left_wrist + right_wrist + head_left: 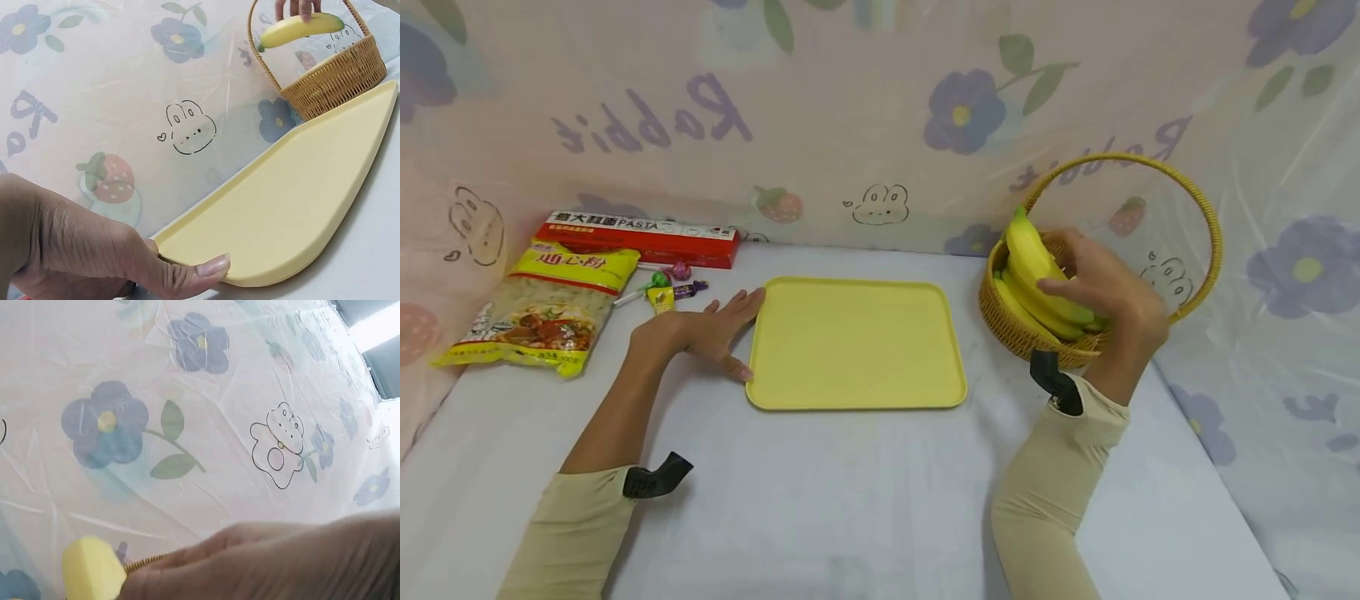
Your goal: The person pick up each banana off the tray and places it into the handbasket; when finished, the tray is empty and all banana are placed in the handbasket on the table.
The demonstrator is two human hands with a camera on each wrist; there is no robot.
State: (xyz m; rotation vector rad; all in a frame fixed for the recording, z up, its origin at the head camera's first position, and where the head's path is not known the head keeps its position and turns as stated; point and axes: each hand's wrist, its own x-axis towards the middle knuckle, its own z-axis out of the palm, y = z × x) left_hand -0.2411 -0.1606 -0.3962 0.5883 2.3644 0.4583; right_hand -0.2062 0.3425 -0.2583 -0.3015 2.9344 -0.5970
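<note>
My right hand [1101, 279] grips a yellow banana [1032, 250] between thumb and fingers, over a wicker basket [996, 321]. In the left wrist view the held banana [303, 31] lies nearly level above the basket's rim. More bananas [1026, 310] are inside the basket, partly hidden by the hand. The right wrist view shows only the yellow end of the banana [92, 569] beside the hand. My left hand [711, 333] rests at the left edge of a pale yellow tray [857, 346], fingers spread and thumb touching its rim.
On the left lie a bag of macaroni [550, 304], a red-and-white pasta box [655, 242], lollipops [658, 279] and small wrapped candies [661, 299]. The basket's tall handle [1206, 217] arches up at the right. A patterned curtain [820, 125] stands behind the white table [820, 500].
</note>
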